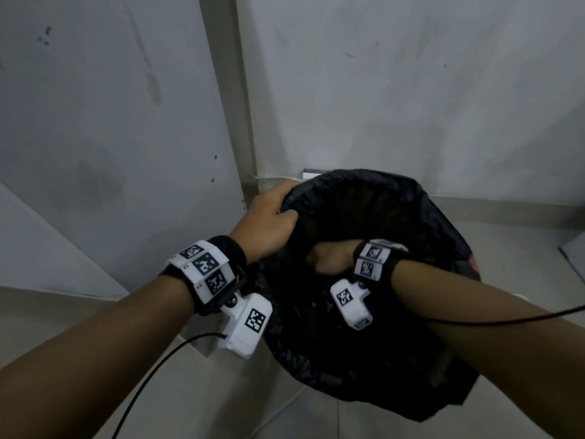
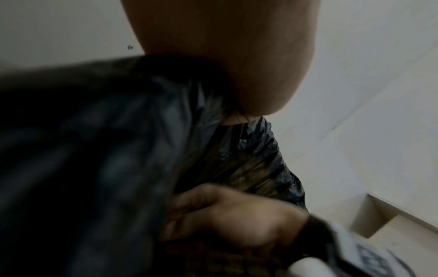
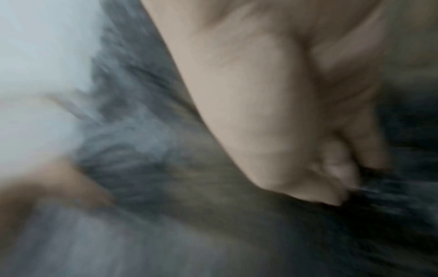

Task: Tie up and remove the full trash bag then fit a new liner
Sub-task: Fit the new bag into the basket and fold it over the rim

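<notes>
A black trash bag (image 1: pixel 380 217) stands open over a bin at the foot of the wall. My left hand (image 1: pixel 269 217) grips the bag's rim at its far left edge, fingers curled over the plastic. My right hand (image 1: pixel 329 258) is a fist inside the bag's mouth, bunching the black plastic. In the left wrist view the bag (image 2: pixel 94 168) fills the lower left, with the right hand (image 2: pixel 225 215) below it. The blurred right wrist view has my right hand (image 3: pixel 331 178) clenched on the dark plastic (image 3: pixel 142 150). A reddish part of the bin (image 1: pixel 474 264) shows at the right.
Grey walls meet in a corner behind the bin, with a pale vertical strip (image 1: pixel 234 122). A white cable and a small white box (image 1: pixel 311 174) lie at the wall's foot. Pale tiled floor (image 1: pixel 221 391) lies in front. A thin black cable (image 1: pixel 152 375) trails from my left wrist.
</notes>
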